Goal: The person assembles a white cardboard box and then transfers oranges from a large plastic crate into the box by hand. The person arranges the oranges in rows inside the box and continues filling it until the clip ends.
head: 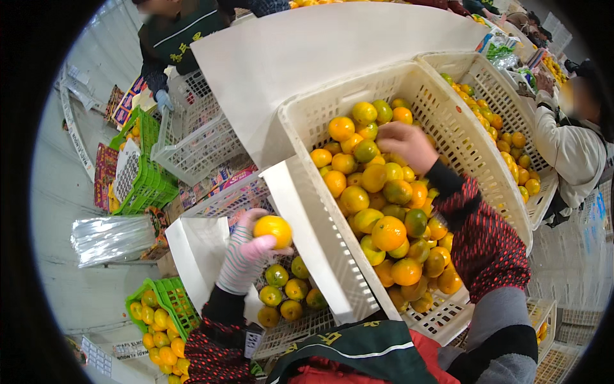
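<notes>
My left hand (249, 249), in a striped fingerless glove, grips an orange citrus fruit (273, 232) above a paper-lined plastic crate (225, 197). Several greenish citrus fruits (296, 289) lie in that crate, below the hand. My bare right hand (407, 145) reaches into a large cream plastic crate (326, 98) and touches the heap of orange and green citrus fruits (374, 178) near its far end. Its fingers are bent and slightly blurred; whether they hold a fruit cannot be made out.
A second cream crate (499, 81) of fruit stands at right, beside a person in a light jacket (563, 139). Another person (187, 43) touches an empty clear crate (201, 139) at upper left. Green crates (175, 302) and clear plastic bags (112, 240) are at left; a white tabletop (336, 43) lies beyond.
</notes>
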### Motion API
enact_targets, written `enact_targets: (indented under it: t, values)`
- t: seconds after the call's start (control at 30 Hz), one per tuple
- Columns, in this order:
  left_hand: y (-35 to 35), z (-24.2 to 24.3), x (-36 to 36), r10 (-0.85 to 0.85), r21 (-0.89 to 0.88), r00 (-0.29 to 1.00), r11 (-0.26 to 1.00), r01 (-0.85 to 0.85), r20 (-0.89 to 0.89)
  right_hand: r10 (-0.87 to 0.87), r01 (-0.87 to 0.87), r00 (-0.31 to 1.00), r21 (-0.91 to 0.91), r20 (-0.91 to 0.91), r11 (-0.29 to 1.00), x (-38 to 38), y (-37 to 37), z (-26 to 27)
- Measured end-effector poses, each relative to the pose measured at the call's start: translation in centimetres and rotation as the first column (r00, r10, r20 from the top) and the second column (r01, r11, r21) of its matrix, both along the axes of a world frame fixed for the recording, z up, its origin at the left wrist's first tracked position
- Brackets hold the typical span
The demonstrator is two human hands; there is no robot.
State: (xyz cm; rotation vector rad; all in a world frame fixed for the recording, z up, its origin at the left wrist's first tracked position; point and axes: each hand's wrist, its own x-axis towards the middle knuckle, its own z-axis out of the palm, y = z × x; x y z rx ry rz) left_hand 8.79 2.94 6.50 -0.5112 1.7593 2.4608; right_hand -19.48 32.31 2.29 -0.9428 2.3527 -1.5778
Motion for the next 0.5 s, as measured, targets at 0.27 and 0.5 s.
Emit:
enact_targets:
  t: [0.27,0.5]
  values:
    - [-10.3,-13.4,4.1,0.036,-0.914,0.955,0.302,0.269,0.293,0.203,-0.005,0.967,0.784,-0.154,0.621,-10.2,7.9,-13.7]
    - [-8.5,-16.8,4.2,0.18,-0.736,0.722,0.022,0.676,0.668,0.11,0.181,0.931,0.703,-0.348,0.688,-7.8,7.3,-12.5]
